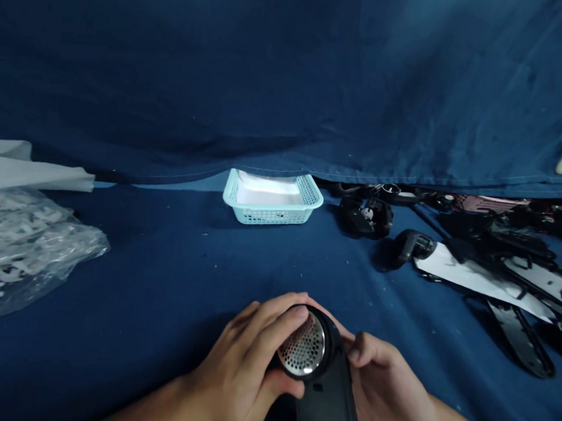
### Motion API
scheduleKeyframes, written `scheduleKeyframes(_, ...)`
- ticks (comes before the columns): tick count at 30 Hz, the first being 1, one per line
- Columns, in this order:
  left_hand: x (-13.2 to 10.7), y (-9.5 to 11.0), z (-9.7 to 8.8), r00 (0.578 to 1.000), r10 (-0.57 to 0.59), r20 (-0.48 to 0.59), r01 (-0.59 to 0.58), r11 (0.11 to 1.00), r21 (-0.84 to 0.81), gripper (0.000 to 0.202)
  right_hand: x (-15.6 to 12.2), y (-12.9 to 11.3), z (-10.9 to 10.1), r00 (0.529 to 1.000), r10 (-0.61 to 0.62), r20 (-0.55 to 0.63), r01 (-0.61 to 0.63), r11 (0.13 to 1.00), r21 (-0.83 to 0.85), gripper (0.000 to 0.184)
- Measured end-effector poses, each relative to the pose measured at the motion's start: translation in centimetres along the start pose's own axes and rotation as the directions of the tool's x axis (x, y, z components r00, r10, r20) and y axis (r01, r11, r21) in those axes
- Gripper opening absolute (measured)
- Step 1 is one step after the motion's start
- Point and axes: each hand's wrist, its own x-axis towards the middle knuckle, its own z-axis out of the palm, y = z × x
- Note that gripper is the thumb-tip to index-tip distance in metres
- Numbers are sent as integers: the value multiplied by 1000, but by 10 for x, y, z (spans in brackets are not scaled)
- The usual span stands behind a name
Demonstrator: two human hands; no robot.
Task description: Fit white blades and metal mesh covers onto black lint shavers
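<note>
A black fabric shaver [328,396] with a round, perforated metal head [305,352] is held between my two hands at the bottom middle of the head view. My left hand [244,363] grips the head from the left, its fingers over the rim and its thumb below. Along the right side of the body, my right hand [388,387] holds the shaver, thumb near the top edge. Its other fingers are partly hidden behind the shaver. The handle's lower end runs out of the frame.
A light blue basket [271,216] with white lining stands at the back middle. Several black shaver parts [500,273] lie heaped at the right. On the left are a clear plastic bag [29,249] of white parts and white sheets [31,174]. A blue curtain [291,75] hangs behind.
</note>
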Motion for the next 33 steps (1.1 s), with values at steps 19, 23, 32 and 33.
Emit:
scheduleKeyframes(19,-2,-1,4,981,-190,-32,188,980,-58,58,-4,-10,2,997,4,73,9,984,-176,91)
scheduleKeyframes(23,-3,-1,2,981,-192,-23,189,979,-77,58,-5,-11,-1,997,5,78,12,976,-218,94)
scheduleKeyframes(32,-7,-2,2,989,-142,-44,140,989,-38,57,1,-8,5,989,-84,122,106,977,-185,78)
scheduleKeyframes(33,-7,-2,2,990,-133,-51,132,991,-22,57,1,-7,5,987,-108,119,129,973,-191,74)
